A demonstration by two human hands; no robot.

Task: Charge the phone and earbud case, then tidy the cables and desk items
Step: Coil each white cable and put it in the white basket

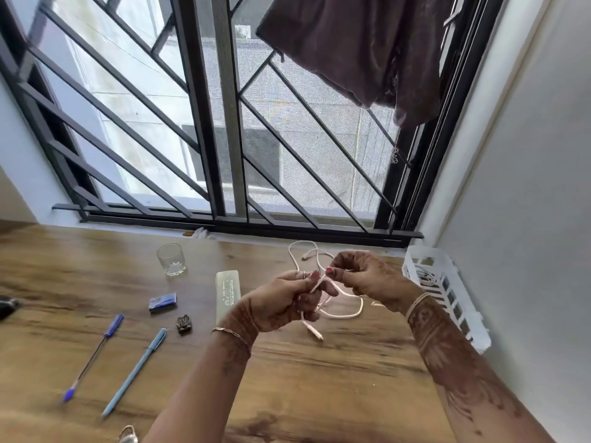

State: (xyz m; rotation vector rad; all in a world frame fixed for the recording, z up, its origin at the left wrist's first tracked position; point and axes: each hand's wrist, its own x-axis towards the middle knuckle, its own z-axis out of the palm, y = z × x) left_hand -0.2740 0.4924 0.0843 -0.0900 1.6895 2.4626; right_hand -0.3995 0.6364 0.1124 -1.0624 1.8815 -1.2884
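Note:
Both hands hold a white charging cable (347, 310) above the middle of the wooden desk (303, 378). My left hand (284, 302) grips a bunch of the cable, with one plug end hanging below it. My right hand (364, 276) pinches a strand just to the right, and loops trail back toward the window. A white power bank (227, 294) lies flat to the left of my hands. At the desk's right edge stands a white slotted basket (447, 292) with another white cable inside.
A drinking glass (171, 259) stands at the back left. A small blue box (162, 302), a small dark object (184, 324), a dark blue pen (94, 356) and a light blue pen (136, 370) lie on the left. The barred window is behind, a wall on the right.

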